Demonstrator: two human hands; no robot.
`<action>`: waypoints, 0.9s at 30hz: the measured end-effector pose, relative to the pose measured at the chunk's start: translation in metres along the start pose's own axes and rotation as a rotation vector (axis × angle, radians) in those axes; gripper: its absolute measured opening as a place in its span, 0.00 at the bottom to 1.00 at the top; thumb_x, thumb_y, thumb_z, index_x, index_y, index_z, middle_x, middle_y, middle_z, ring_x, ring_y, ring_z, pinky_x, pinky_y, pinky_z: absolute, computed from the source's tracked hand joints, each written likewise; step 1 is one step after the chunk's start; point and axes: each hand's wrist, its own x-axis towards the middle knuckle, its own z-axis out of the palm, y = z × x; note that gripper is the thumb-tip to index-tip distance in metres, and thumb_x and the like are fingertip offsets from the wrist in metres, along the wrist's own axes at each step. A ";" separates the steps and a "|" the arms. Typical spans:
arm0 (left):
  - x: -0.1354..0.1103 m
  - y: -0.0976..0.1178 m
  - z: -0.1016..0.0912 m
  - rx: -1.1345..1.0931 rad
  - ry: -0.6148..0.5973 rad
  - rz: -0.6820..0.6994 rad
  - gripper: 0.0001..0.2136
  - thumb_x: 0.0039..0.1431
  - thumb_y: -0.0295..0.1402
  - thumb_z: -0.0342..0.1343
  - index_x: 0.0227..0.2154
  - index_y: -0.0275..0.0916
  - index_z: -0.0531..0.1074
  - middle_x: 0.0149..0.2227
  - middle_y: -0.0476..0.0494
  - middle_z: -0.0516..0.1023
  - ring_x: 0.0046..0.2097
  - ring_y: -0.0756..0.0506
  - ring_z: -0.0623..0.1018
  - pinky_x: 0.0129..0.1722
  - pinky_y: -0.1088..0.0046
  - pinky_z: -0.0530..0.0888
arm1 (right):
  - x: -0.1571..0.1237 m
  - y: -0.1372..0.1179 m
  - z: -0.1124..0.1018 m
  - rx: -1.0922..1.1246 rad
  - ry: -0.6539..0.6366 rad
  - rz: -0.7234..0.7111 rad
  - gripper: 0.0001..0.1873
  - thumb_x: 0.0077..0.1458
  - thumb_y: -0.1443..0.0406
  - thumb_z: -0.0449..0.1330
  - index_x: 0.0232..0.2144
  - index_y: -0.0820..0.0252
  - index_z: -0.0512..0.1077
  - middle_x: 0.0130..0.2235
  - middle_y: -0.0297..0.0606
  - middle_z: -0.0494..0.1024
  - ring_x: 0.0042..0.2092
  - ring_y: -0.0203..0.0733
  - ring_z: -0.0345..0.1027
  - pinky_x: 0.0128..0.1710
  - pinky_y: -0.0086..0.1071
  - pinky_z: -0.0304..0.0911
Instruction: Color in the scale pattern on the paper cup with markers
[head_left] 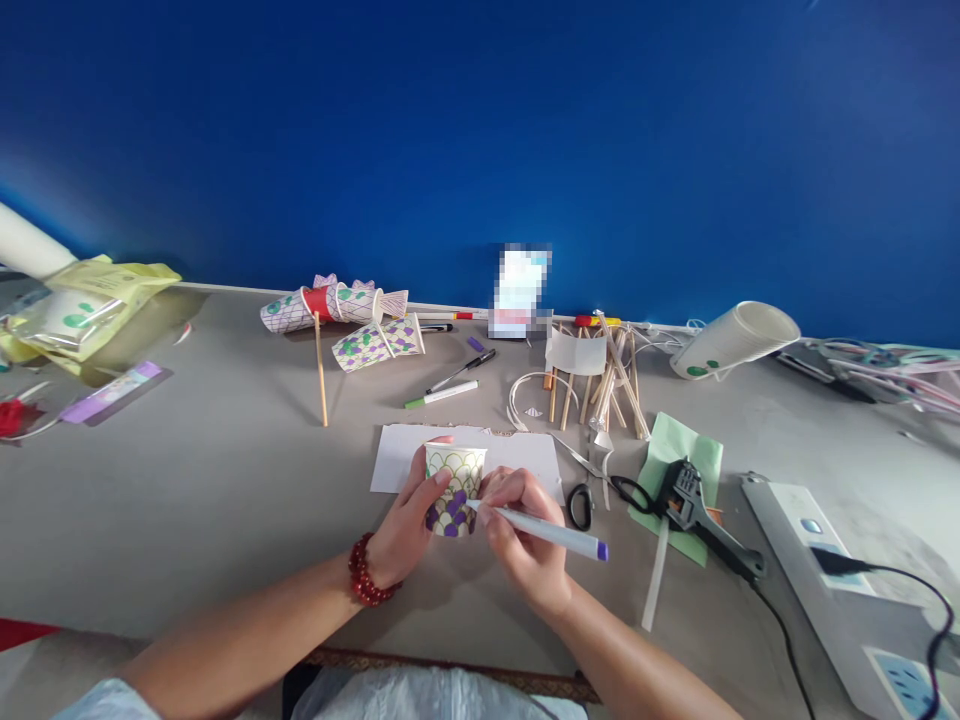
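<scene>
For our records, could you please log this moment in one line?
left hand: holds paper cup; right hand: purple-ended marker, tip at cup; cup: scales partly purple

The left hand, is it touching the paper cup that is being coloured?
Touching: in the head view, the left hand holds the paper cup, its thumb lying across the front.

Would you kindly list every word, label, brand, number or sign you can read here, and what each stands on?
No text can be read anywhere.
Phone: screen pixelated, unreadable.
Yellow bag: any print is too small and blurred.
Purple packet: also too small and blurred.
Pen: no legible lettering.
Cup: scale pattern, no legible lettering.
White cup: green marks, no legible words.
</scene>
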 end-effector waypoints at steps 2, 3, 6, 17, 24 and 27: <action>0.000 0.000 0.000 0.040 -0.007 -0.001 0.22 0.61 0.43 0.65 0.56 0.44 0.70 0.42 0.45 0.81 0.44 0.43 0.82 0.44 0.68 0.78 | 0.000 0.000 0.000 -0.009 0.000 0.001 0.07 0.61 0.69 0.57 0.31 0.54 0.66 0.24 0.31 0.68 0.27 0.40 0.63 0.29 0.35 0.62; 0.000 0.000 0.000 0.049 -0.007 -0.002 0.23 0.61 0.44 0.65 0.56 0.44 0.70 0.42 0.46 0.81 0.44 0.43 0.82 0.45 0.68 0.77 | 0.001 0.000 0.000 -0.009 -0.002 0.000 0.08 0.61 0.69 0.57 0.30 0.54 0.66 0.25 0.31 0.68 0.27 0.40 0.63 0.29 0.34 0.62; 0.000 0.000 0.002 0.051 0.012 -0.001 0.25 0.59 0.45 0.67 0.56 0.44 0.70 0.43 0.46 0.82 0.47 0.42 0.82 0.46 0.68 0.77 | 0.001 0.001 0.000 0.001 0.019 -0.001 0.08 0.62 0.69 0.58 0.30 0.54 0.67 0.25 0.31 0.68 0.28 0.40 0.64 0.29 0.35 0.63; 0.000 0.001 0.000 0.066 -0.004 -0.022 0.26 0.61 0.45 0.64 0.59 0.44 0.69 0.48 0.43 0.83 0.51 0.40 0.81 0.51 0.65 0.76 | -0.002 0.004 -0.001 -0.004 0.032 0.013 0.09 0.65 0.66 0.58 0.31 0.54 0.66 0.25 0.31 0.68 0.29 0.41 0.64 0.31 0.36 0.64; -0.001 0.001 0.003 0.054 -0.003 -0.006 0.28 0.61 0.44 0.64 0.62 0.45 0.67 0.49 0.43 0.83 0.48 0.41 0.83 0.47 0.66 0.77 | -0.002 0.004 0.000 -0.022 0.050 0.027 0.08 0.66 0.62 0.59 0.33 0.54 0.68 0.26 0.32 0.69 0.29 0.41 0.64 0.31 0.36 0.63; 0.000 -0.001 0.000 0.066 -0.014 0.000 0.27 0.63 0.43 0.63 0.63 0.45 0.66 0.48 0.43 0.83 0.48 0.41 0.82 0.48 0.66 0.77 | -0.002 0.004 0.000 -0.024 0.046 0.026 0.08 0.66 0.62 0.60 0.33 0.54 0.67 0.26 0.32 0.69 0.29 0.41 0.64 0.31 0.36 0.63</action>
